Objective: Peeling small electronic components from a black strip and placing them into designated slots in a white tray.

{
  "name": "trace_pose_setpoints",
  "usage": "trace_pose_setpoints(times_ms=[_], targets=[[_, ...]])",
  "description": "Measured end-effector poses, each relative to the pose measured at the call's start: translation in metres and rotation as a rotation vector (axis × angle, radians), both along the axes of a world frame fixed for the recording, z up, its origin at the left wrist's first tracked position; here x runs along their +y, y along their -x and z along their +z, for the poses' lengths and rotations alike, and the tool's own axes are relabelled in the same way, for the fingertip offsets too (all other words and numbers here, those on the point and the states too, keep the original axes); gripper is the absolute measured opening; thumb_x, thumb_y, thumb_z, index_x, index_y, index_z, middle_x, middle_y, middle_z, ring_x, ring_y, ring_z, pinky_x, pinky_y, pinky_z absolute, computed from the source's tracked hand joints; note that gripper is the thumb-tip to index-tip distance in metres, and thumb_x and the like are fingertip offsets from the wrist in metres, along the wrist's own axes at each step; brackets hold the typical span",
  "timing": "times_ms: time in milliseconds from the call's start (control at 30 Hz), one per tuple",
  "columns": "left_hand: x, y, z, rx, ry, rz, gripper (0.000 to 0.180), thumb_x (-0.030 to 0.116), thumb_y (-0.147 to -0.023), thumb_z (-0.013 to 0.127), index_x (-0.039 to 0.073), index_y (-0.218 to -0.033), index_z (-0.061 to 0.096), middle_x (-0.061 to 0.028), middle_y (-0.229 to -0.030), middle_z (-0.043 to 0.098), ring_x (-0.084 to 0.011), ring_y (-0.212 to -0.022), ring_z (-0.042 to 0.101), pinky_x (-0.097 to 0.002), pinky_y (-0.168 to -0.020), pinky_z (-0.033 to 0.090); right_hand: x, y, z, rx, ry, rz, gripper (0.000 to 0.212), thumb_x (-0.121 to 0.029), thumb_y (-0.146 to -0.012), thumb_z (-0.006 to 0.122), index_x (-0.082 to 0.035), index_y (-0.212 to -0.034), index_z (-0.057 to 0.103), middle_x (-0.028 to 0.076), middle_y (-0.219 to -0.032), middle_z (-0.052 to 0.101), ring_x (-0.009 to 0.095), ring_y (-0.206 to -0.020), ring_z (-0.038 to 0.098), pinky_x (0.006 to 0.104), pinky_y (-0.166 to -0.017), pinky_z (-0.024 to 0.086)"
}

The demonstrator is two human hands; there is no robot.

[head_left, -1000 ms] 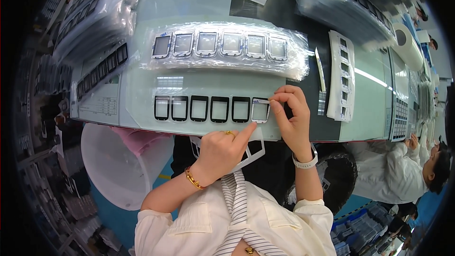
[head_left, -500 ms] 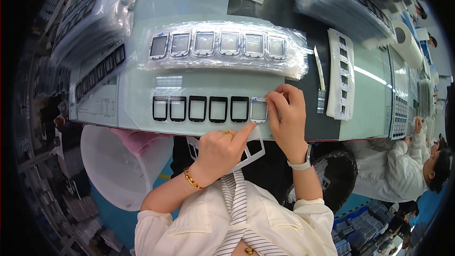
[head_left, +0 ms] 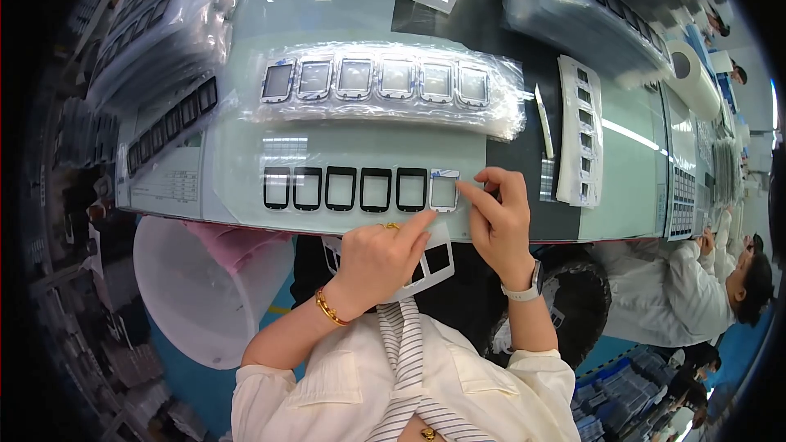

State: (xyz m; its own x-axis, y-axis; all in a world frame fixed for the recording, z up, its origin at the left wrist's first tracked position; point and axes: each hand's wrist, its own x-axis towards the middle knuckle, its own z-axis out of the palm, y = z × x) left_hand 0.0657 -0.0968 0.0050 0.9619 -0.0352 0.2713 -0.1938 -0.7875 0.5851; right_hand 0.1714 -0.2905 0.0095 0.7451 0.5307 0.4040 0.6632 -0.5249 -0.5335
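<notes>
In a row near the table's front edge lie several black-rimmed rectangular panels [head_left: 341, 189]. The rightmost panel [head_left: 444, 191] has a pale rim with bluish marks along its top. My left hand [head_left: 378, 266] is closed on a white strip with rectangular cut-outs [head_left: 434, 264], which hangs below the table edge. Its index finger reaches to the bottom edge of the pale-rimmed panel. My right hand [head_left: 501, 217] is at that panel's right side, fingers bent, with the tip of one at the edge and the thumb apart, lower down. Nothing shows in its grasp.
Behind the row lies a plastic-wrapped stack of framed panels [head_left: 385, 86]. A knife-like white tool [head_left: 544, 123] and a pale strip [head_left: 580, 131] are at the right. Wrapped stacks [head_left: 176, 24] fill the back corners. A white bin [head_left: 196, 303] stands below left; people sit at right.
My right hand's fingertips have moved down from the pale-rimmed panel's upper right corner to its right edge. My left hand stays at the bottom edge with the strip.
</notes>
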Motion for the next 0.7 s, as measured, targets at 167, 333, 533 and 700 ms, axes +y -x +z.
trace_pose_setpoints(times_ms=[167,333,533,700], targets=[[0.005,0.006,0.001,0.008,0.116,-0.020,0.038,0.023,-0.094,0.075,0.014,-0.130,0.071,-0.0046,-0.058,0.059,-0.0215,-0.047,0.059,-0.0365,-0.047,0.045,-0.009,0.026,0.013,0.077,-0.060,0.132,0.025,0.002,-0.077,0.072,-0.007,-0.100,0.075,0.008,-0.102,0.067,0.028,-0.088,0.060,0.0389,-0.078,0.047],[0.015,0.010,0.019,0.106,0.501,-0.137,0.051,0.025,-0.089,0.084,0.013,-0.136,0.068,-0.0044,-0.058,0.058,-0.0184,-0.048,0.059,-0.0313,-0.048,0.044,-0.004,0.038,0.033,0.345,-0.102,0.280,0.020,-0.002,-0.085,0.074,-0.007,-0.104,0.074,0.003,-0.083,0.065,0.024,-0.080,0.060,0.0365,-0.075,0.043],[0.035,0.014,0.021,0.002,0.502,-0.137,0.026,0.012,-0.084,0.086,0.005,-0.107,0.079,-0.0066,-0.073,0.070,-0.0177,-0.060,0.064,-0.0295,-0.054,0.047,-0.011,0.032,0.044,0.773,-0.090,0.207,0.009,0.000,-0.091,0.071,0.000,-0.100,0.074,0.007,-0.085,0.068,0.024,-0.082,0.061,0.0345,-0.072,0.047],[0.041,0.017,0.024,0.025,0.422,-0.054,0.010,0.011,-0.086,0.084,0.005,-0.091,0.079,-0.0064,-0.074,0.070,-0.0189,-0.060,0.063,-0.0297,-0.054,0.046,0.006,0.028,0.049,0.468,-0.089,0.292,0.013,-0.002,-0.092,0.071,-0.002,-0.104,0.075,0.010,-0.103,0.069,0.025,-0.092,0.064,0.0341,-0.080,0.052]])
